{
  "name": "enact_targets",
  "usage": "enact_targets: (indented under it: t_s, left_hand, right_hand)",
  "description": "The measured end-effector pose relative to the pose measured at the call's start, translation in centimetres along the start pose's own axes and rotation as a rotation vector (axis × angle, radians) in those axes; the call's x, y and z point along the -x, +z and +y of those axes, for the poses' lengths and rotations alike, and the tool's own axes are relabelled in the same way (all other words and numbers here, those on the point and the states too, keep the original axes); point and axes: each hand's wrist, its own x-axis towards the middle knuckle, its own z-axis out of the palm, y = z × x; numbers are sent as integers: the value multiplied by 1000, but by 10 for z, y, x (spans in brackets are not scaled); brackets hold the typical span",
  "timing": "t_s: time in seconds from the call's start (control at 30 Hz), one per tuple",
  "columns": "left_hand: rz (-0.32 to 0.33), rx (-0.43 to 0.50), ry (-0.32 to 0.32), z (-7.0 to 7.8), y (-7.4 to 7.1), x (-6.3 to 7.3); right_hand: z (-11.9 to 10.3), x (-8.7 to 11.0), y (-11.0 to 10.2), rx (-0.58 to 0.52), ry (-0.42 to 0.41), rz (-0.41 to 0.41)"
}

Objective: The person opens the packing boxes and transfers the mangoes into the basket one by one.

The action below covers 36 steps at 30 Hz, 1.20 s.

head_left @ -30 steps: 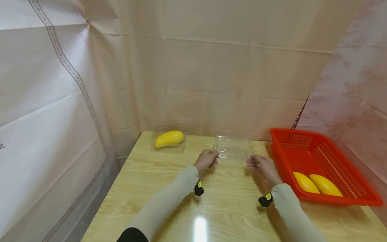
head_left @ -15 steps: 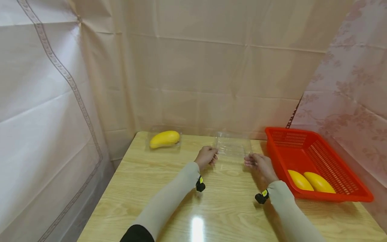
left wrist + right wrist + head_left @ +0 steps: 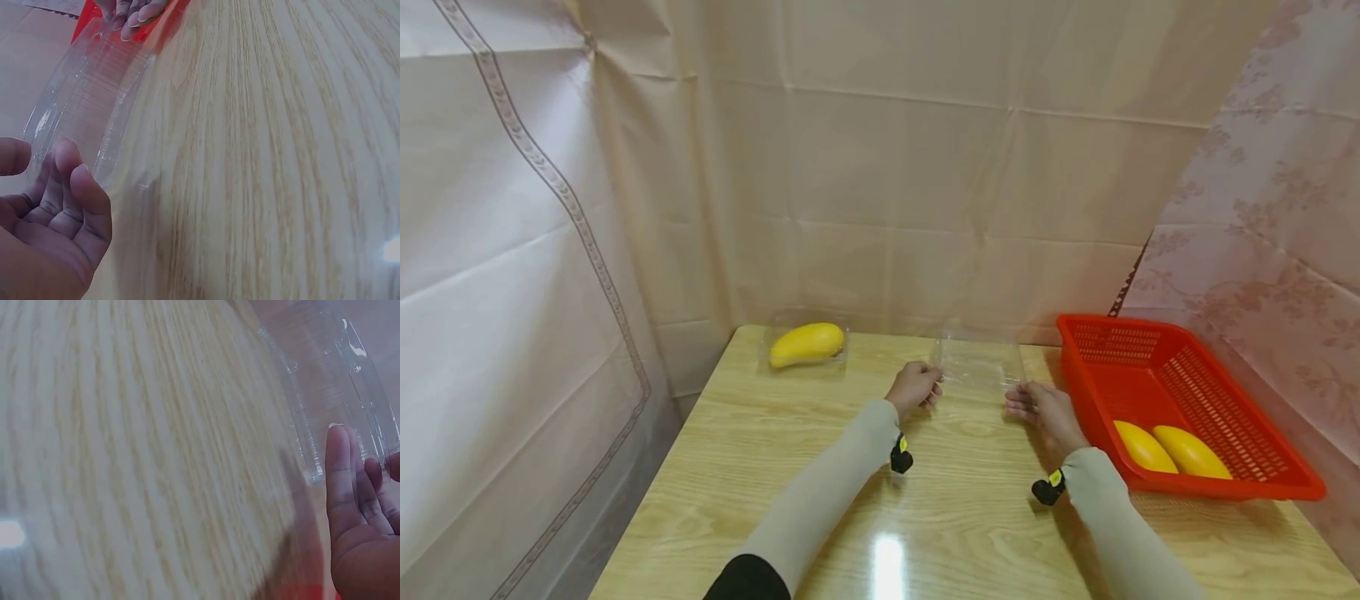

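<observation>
A clear plastic clamshell container [image 3: 977, 362] is held between both hands at the back middle of the table. My left hand [image 3: 915, 388] pinches its left side; in the left wrist view the thumb and fingers [image 3: 65, 153] meet at the near corner of the plastic. My right hand [image 3: 1047, 410] pinches the right side, thumb and index at the edge, the other fingers [image 3: 339, 456] extended along the plastic. No fruit shows inside this container. To the left, a yellow mango [image 3: 807, 344] lies in another clear container [image 3: 841, 367].
A red plastic basket [image 3: 1180, 371] stands at the right, just beyond my right hand. Two yellow mangoes [image 3: 1191, 452] lie in its near end. Cloth sheets [image 3: 880, 167] hang behind and beside the wooden table [image 3: 820, 450].
The head view has shifted slightly to the right. Both hands keep their grip, while the container tilts a little and its bright reflections fade from the left side.
</observation>
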Motion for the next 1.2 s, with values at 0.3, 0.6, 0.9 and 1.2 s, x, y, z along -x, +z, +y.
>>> enact_targets:
  t_s: [0.3,0.6,0.9,1.2]
  left_hand:
    - [12,-19,-27,-3,0,-3]
    - [-4,-37,-25,4,-1,3]
    - [-16,-40,-48,0,-1,5]
    - [-42,-14,-51,3,7,15]
  right_hand:
    - [-2,-2,1,29,10,14]
    - [-4,-7,0,45,14,10]
    - [-3,-6,0,-2,68,39]
    - [-1,-1,-8,51,134,96]
